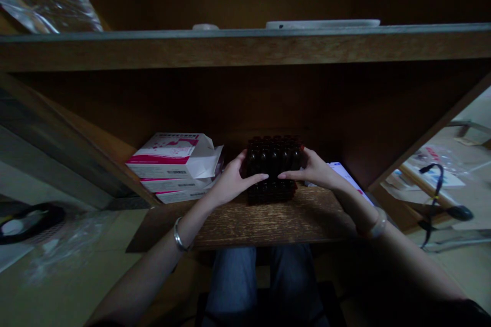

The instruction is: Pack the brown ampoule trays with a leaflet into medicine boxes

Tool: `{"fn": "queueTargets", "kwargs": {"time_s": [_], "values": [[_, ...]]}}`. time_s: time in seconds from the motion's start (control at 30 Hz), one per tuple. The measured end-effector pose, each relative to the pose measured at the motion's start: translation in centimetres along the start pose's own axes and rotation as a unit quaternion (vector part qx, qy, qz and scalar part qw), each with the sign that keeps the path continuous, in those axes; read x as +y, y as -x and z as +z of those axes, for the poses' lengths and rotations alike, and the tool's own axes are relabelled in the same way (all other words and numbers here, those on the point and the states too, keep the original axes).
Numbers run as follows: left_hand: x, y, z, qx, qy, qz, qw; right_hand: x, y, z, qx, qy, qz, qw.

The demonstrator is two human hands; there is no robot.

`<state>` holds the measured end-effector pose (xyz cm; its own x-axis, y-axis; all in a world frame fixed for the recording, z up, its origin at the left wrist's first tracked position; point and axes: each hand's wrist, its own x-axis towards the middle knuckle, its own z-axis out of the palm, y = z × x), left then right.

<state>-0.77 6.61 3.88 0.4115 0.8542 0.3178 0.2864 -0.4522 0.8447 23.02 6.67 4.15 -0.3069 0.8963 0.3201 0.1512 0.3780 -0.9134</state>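
A tight block of small dark-brown bottles (273, 156) stands on the wooden shelf board in the middle of the head view. My left hand (236, 178) is closed on the block's left side, its thumb laid across the front. On the right side my right hand (313, 169) grips the same block, thumb also across the front, so the two thumb tips nearly meet. Beneath the thumbs lies another dark ribbed layer (271, 194); whether it is joined to the block above I cannot tell. The fingers behind the bottles are mostly hidden.
Left of the bottles is a stack of white and pink cartons (169, 156), the top one with its end flap open. A pale flat sheet or device (351, 179) lies behind my right forearm. An upper shelf edge (245, 51) crosses above my hands.
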Motion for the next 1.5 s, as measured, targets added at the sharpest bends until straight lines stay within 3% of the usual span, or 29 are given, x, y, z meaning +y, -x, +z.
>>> {"fn": "queueTargets", "kwargs": {"time_s": [0.13, 0.43, 0.77, 1.07, 1.37, 1.5], "values": [[0.6, 0.0, 0.0, 0.019, 0.026, -0.006, 0.999, -0.8, 0.1, 0.4, 0.029, -0.030, 0.006, 0.999], [4.0, 0.3, 0.0, 0.044, 0.124, -0.087, 0.987, -3.4, 0.9, 1.4, 0.076, -0.126, 0.091, 0.985], [5.0, 0.5, -0.6, 0.026, 0.152, -0.074, 0.985, -4.2, 1.3, 1.3, 0.081, -0.142, 0.089, 0.982], [5.7, 1.3, -1.7, 0.025, 0.062, 0.020, 0.998, -4.6, 1.8, 0.3, 0.095, -0.032, -0.065, 0.993], [5.9, 1.8, -1.9, 0.045, -0.064, 0.152, 0.985, -4.8, 2.4, -0.2, 0.094, 0.056, -0.220, 0.969], [6.0, 1.8, -2.0, 0.089, -0.113, 0.132, 0.981, -4.5, 2.3, -0.2, 0.122, 0.077, -0.264, 0.954]]}}
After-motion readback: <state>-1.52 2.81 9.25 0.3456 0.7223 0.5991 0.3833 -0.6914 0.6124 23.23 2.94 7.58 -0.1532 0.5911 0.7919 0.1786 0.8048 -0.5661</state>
